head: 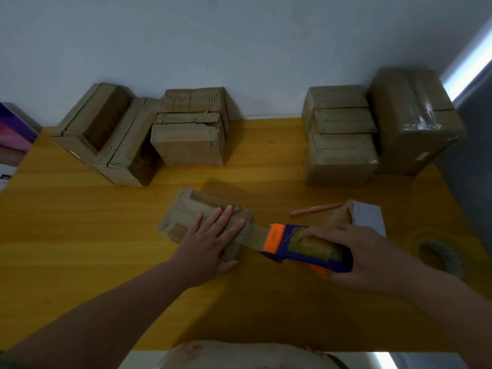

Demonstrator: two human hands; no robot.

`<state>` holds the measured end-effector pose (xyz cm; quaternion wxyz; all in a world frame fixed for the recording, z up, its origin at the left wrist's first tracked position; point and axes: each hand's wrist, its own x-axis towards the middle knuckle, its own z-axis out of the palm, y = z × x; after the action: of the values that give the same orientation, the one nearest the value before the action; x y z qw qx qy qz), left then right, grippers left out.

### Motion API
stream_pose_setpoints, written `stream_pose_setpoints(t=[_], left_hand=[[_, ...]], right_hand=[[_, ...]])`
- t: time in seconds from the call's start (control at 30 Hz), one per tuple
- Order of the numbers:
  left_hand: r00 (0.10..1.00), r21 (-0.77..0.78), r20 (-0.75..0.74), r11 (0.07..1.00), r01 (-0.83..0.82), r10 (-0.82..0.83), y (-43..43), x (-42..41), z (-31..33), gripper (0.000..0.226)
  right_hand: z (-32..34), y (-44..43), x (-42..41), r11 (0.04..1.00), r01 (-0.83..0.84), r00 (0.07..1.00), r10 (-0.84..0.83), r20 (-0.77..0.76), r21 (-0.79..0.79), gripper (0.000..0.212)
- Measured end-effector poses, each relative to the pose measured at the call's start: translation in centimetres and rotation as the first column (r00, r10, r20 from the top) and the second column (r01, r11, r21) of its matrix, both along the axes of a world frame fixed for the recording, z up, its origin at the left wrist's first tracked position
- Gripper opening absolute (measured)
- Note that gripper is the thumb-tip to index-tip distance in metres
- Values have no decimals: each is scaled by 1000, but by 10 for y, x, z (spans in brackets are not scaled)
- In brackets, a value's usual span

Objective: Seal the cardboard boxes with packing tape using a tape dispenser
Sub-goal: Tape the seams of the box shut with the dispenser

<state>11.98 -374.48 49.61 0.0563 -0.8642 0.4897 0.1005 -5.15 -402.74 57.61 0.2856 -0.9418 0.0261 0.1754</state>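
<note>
A small flat cardboard box (186, 214) lies in the middle of the yellow table (80, 222). My left hand (210, 241) presses flat on its right end, fingers straight. My right hand (370, 254) grips a blue and orange tape dispenser (303, 247) just right of the box. A strip of brown tape (257, 235) runs from the dispenser's orange mouth onto the box's right end.
Cardboard boxes stand along the back: two leaning ones (106, 134) at left, a stack (191, 129) in the middle, more stacked boxes (338, 134) and a taped one (415, 121) at right. A pink pen (316, 209), paper (367, 217) and a tape roll (436, 251) lie at right.
</note>
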Motion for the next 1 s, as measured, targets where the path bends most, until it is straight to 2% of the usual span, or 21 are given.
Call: stream_pose_setpoints(t=[0.1, 0.23, 0.4, 0.53, 0.63, 0.8, 0.9, 1.0], left_hand=[[1000, -9, -4, 1000, -2, 2, 0, 0, 0, 83], [1000, -38, -7, 999, 5, -6, -1, -1, 1, 85], [1000, -44, 8, 999, -1, 1, -2, -1, -1, 85], [1000, -56, 0, 998, -5, 5, -2, -3, 0, 85], [1000, -52, -20, 999, 1, -2, -3, -2, 3, 85], [993, -59, -118, 998, 11, -18, 1, 4, 8, 79], [980, -109, -196, 994, 0, -22, 3, 5, 11, 92], [986, -158, -155, 983, -91, 66, -5, 1, 10, 92]], right_hand=[[-4, 15, 20, 997, -28, 998, 24, -57, -66, 73], [-16, 40, 52, 1000, 8, 997, -7, -79, 6, 68], [-17, 43, 72, 993, 35, 998, -40, -41, -116, 67], [-11, 45, 90, 995, 83, 984, -89, -152, -47, 63], [-17, 54, 89, 998, 53, 977, -60, -204, -40, 64], [-8, 38, 71, 981, 171, 967, -148, -207, 96, 64], [3, 21, 56, 962, 236, 965, -216, -146, 136, 66], [14, 13, 45, 933, 311, 950, -299, -91, 183, 71]])
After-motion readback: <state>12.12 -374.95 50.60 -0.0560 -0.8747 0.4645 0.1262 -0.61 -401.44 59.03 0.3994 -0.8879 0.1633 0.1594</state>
